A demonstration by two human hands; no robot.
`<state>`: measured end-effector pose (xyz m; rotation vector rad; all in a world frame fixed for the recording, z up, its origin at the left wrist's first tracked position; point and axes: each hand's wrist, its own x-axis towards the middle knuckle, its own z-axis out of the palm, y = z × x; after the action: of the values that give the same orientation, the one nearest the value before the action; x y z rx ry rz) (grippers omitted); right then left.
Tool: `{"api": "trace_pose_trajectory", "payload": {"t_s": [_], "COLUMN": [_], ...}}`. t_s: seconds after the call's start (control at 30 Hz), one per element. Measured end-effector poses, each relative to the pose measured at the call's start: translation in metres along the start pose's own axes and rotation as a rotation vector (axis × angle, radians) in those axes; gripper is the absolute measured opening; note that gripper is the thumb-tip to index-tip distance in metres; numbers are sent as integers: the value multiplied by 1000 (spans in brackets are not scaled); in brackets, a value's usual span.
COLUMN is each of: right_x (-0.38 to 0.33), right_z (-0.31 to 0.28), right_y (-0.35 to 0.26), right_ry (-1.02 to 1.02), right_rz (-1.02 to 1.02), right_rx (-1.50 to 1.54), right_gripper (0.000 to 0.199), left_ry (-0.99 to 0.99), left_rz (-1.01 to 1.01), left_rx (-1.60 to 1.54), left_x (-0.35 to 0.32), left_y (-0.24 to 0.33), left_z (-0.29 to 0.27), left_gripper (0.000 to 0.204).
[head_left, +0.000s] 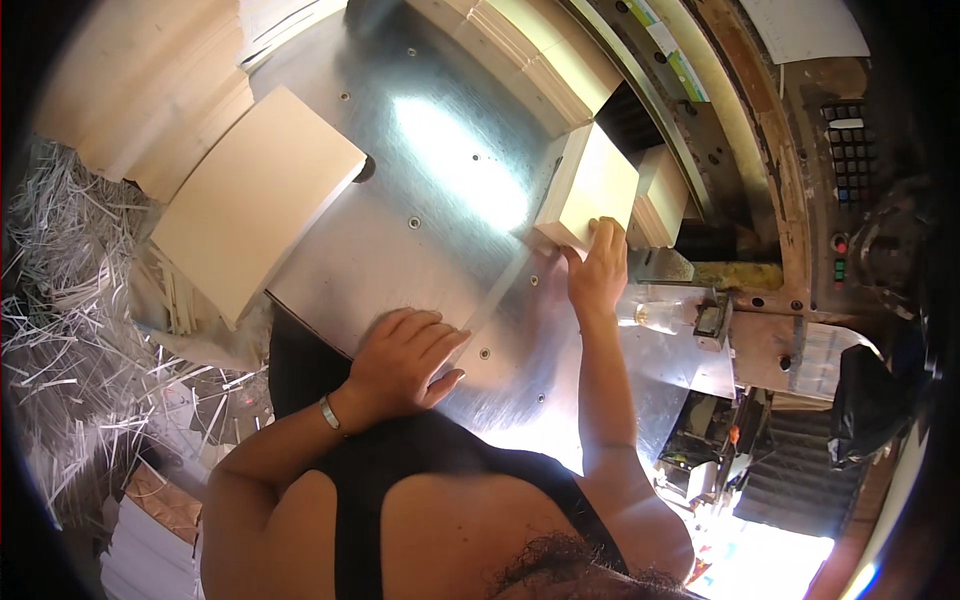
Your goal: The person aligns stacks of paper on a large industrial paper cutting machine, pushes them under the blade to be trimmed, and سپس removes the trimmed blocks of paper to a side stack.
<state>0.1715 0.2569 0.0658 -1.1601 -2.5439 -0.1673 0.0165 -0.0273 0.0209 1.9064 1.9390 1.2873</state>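
My right hand (600, 268) grips the near corner of a cream paper stack (597, 180), its fingers over the top and its thumb against the side. That stack sits on a shiny metal table (440, 270). My left hand (405, 360) lies on the table near its front edge, fingers stretched out and nothing held in them. From its fingertips a pale narrow strip (495, 295) runs toward the stack; whether it is loose paper or part of the table, I cannot tell. Another cream stack (660, 200) stands just right of the gripped one.
A large cream stack (260, 195) overhangs the table's left edge. Long stacks (540, 45) line the back, beside a curved metal machine bar (640, 110). Shredded paper strips (80, 270) heap up at far left. A control panel (850, 190) and a lamp (655, 316) are at right.
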Motion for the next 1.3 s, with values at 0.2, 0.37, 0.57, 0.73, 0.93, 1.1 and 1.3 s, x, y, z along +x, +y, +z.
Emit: {"api": "trace_pose_trajectory", "payload": {"t_s": [0.2,0.37,0.57,0.73,0.93,1.1,1.3], "right_x": [22,58,99,111,124,142,170], "right_z": [13,21,43,47,51,58,63], "right_y": [11,29,57,65,72,95,100], "right_ry": [29,23,43,39,29,21,-7], "right_rz": [9,42,76,122,106,71,85], "right_rx": [-25,-51,-126,-169,-179,-218,-243], "right_gripper": [52,52,55,57,56,55,61], "left_ry": [16,9,9,-8,-34,-39,-57], "left_rz": [4,-4,-22,-19,-33,-35,-40], "left_rx": [12,3,9,0,0,11,87], "left_x": [-2,1,-1,-2,-2,-3,-3], "left_y": [0,2,-1,-3,-3,-7,-7], "left_z": [3,1,1,3,5,10,11], "left_gripper": [48,47,44,44,43,39,34]}}
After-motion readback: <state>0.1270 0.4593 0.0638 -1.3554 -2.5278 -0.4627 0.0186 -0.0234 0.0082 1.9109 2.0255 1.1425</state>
